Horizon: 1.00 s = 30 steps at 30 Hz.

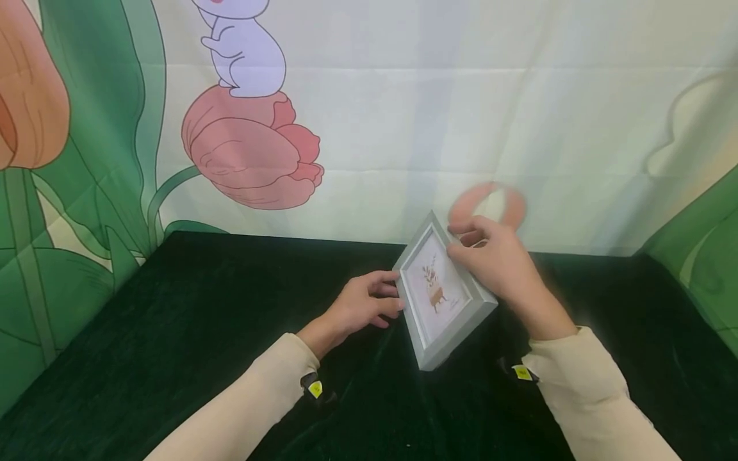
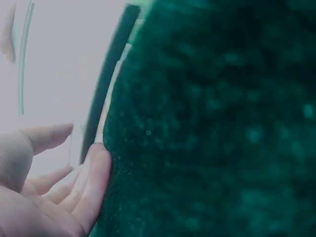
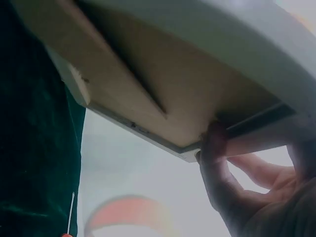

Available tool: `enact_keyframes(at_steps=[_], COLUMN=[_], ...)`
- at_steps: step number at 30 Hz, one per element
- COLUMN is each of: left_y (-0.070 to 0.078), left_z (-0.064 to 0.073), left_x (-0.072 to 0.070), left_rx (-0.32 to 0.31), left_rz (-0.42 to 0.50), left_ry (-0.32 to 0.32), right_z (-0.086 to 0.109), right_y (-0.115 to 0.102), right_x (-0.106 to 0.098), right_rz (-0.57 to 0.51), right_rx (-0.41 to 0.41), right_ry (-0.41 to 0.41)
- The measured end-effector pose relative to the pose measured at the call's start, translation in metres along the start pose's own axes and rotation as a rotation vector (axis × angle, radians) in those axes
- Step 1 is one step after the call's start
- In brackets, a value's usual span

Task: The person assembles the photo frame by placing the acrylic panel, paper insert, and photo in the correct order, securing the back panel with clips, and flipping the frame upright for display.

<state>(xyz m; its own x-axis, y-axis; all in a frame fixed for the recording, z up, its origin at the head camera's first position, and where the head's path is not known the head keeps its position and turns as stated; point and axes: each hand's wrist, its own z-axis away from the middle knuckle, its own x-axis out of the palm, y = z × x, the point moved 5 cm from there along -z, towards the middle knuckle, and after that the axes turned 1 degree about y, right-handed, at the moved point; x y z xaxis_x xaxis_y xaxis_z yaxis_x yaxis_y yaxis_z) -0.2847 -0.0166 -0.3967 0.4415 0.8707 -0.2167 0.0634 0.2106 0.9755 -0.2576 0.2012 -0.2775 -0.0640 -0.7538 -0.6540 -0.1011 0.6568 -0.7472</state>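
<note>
A silver-grey picture frame [image 1: 458,326] stands tilted above the dark green cloth, its front with a small plant print [image 1: 435,288] facing me. My left hand [image 1: 363,301] holds its left edge, thumb in front; in the left wrist view the fingers [image 2: 96,173] reach round behind that edge. With thumb and fingers my right hand [image 1: 490,256] grips the upper right side. The right wrist view shows the brown backing board [image 3: 182,84] from behind, with a long strip like a stand leg [image 3: 118,64] across it and a fingertip against its inner corner.
Dark green velvety cloth [image 1: 173,333] covers the table. Behind it hangs a pale curtain [image 1: 375,128] printed with tulips and a white animal. Low in the right wrist view, a thin metal rod with an orange-red end [image 3: 67,235] lies on the cloth.
</note>
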Motion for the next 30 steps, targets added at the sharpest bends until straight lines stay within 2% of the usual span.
enact_keyframes(at_steps=[6, 13, 21, 26, 30], left_y=[0.003, 0.008, 0.011, 0.014, 0.018], left_z=[-0.001, -0.001, -0.002, -0.002, -0.001], left_x=[-0.004, -0.007, -0.024, -0.038, -0.046], left_rx=[0.029, 0.066, 0.073, 0.062, 0.058], left_rz=[0.068, 0.163, 0.24, 0.259, 0.231], left_ry=[0.101, 0.173, 0.303, 0.39, 0.402], right_z=[0.0, -0.003, -0.01, -0.014, -0.017], right_y=[0.001, 0.004, 0.012, 0.019, 0.023], right_x=[-0.005, -0.005, 0.0, 0.007, 0.013], right_rz=[-0.096, -0.195, -0.294, -0.266, -0.211], right_rx=[0.03, 0.07, 0.083, 0.072, 0.069], right_ry=[0.031, 0.083, 0.067, 0.043, 0.023])
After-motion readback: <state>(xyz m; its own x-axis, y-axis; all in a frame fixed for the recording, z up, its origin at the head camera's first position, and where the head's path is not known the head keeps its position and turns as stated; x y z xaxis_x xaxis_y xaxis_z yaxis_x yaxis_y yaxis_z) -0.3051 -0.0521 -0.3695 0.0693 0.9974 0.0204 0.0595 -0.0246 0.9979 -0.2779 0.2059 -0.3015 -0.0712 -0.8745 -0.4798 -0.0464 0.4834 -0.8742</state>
